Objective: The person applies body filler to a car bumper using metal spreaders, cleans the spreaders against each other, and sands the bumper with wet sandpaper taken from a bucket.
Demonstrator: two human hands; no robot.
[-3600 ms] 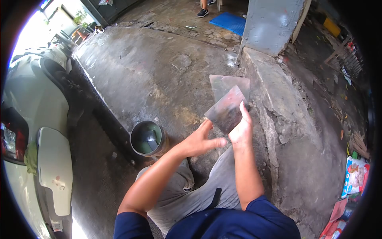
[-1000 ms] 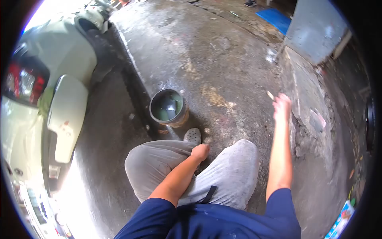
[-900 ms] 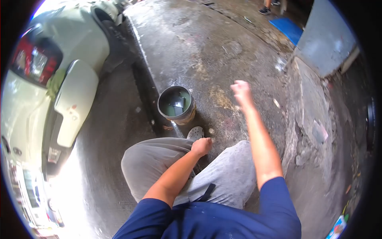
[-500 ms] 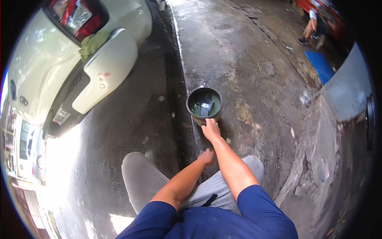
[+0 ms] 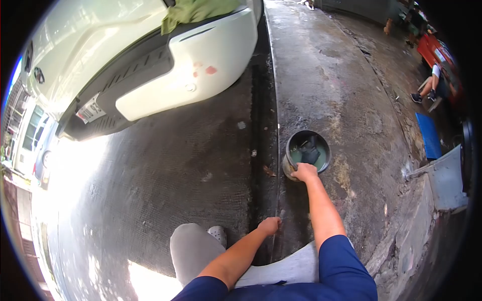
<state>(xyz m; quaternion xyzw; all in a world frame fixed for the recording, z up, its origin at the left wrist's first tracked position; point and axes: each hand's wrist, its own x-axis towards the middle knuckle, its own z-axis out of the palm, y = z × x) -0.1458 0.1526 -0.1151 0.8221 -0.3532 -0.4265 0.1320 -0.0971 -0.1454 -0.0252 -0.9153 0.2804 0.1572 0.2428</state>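
Note:
My right hand (image 5: 305, 172) grips the near rim of a dark bucket (image 5: 287, 168), which stands on the wet concrete. Greenish water (image 5: 297, 159) fills part of it, and a dark object (image 5: 310, 150) lies in the water. My left hand (image 5: 270, 226) hangs closed, short of the bucket and to its left; whether its curled fingers hold anything is hidden.
A pale car bumper (image 5: 211, 65) with reddish marks juts in at upper left, a green cloth (image 5: 201, 11) on top. A concrete ledge (image 5: 401, 231) runs along the right. Beyond are a blue mat (image 5: 428, 135), a metal panel (image 5: 448, 178) and a seated person (image 5: 428, 89).
My right hand came across from the right and took hold of the bucket's rim. The view has swung left, bringing the bumper closer. The sheets seen in the first frame are no longer in my hands.

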